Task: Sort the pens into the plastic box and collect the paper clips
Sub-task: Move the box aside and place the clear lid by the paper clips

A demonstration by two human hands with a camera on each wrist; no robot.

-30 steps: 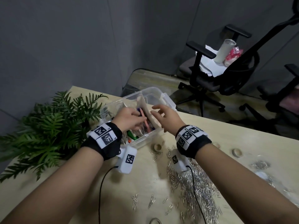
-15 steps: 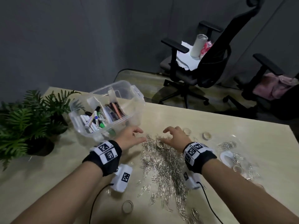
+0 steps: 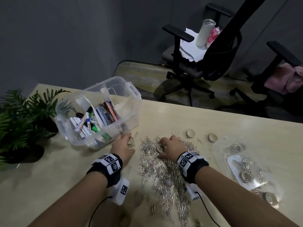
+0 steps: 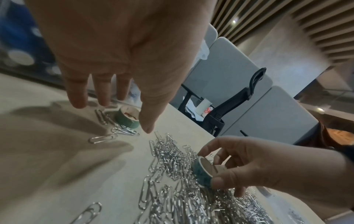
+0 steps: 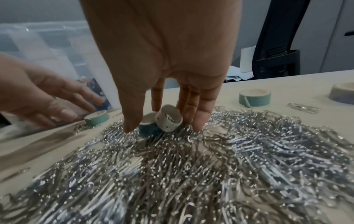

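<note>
Silver paper clips (image 3: 161, 171) are heaped in a big shiny pile on the desk (image 3: 49, 185), right under the right hand (image 3: 170, 148) and just to the right of the left hand (image 3: 122, 148). Right hand's grip is pinched on a teal tape roll (image 4: 203, 171), thumb on one side and fingers on the other, with a white speckled roll (image 5: 168, 120) touching it. Left hand's grip is apart, fingers straight, hovering over a green tape roll (image 4: 127, 119) without holding it. Clear plastic box (image 3: 131, 115) sits just beyond the left hand, with pens (image 3: 91, 122) and markers inside.
</note>
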